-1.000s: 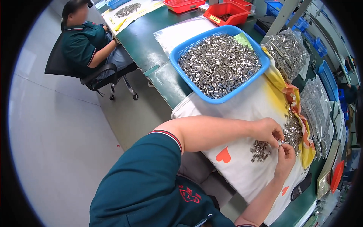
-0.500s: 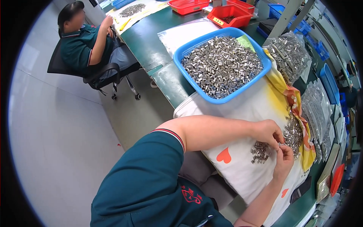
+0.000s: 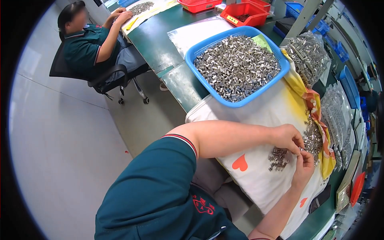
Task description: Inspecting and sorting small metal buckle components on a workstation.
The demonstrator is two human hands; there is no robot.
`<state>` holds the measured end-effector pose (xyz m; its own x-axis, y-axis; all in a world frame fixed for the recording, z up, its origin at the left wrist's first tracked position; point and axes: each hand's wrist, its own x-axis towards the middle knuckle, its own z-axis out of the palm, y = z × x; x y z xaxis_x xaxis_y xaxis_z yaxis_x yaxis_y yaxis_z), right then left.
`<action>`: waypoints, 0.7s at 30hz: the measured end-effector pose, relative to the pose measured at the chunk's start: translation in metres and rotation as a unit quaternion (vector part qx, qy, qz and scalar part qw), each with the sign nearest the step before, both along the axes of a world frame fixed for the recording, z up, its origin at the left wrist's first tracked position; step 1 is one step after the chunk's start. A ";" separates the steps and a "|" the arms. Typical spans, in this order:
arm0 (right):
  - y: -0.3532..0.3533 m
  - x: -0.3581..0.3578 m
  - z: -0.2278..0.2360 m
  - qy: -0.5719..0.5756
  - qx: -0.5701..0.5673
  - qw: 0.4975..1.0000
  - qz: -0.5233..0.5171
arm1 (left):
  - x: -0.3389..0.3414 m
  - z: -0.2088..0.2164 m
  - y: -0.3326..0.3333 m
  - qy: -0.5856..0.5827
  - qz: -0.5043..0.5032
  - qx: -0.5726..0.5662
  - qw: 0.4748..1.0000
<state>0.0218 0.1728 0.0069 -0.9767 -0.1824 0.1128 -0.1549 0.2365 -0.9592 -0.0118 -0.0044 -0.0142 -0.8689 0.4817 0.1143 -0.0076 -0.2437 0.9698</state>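
Note:
My left hand [image 3: 289, 138] reaches across the white cloth [image 3: 262, 192] with its thumb and fingertips pinched together. Just below it, my right hand [image 3: 304, 168] is pinched too, and the fingertips of both meet around a small shiny metal sleeve [image 3: 301, 149]. Which hand grips it more firmly is hard to make out. A small heap of metal sleeves [image 3: 277, 159] lies on the cloth under my left wrist. Beyond my fingers, against the cloth's folded yellow edge [image 3: 329, 160], spreads a larger heap of the same sleeves [image 3: 313, 136].
A blue basket [image 3: 236, 105] full of metal sleeves stands above my left forearm. Clear bags of metal parts [image 3: 306, 54] lie on the right, with a dark phone-like slab [image 3: 320, 199] below. Red bins [image 3: 245, 20] stand farther back. A co-worker [image 3: 90, 48] sits at the far left.
Both my hands have shifted slightly, still pinched together at the sleeve. The co-worker's hands have come down onto the table by a pile of parts.

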 end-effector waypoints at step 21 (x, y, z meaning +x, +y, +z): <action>0.004 0.011 0.017 0.039 0.152 0.985 -0.070 | 0.000 0.008 0.003 0.134 0.018 -0.106 0.985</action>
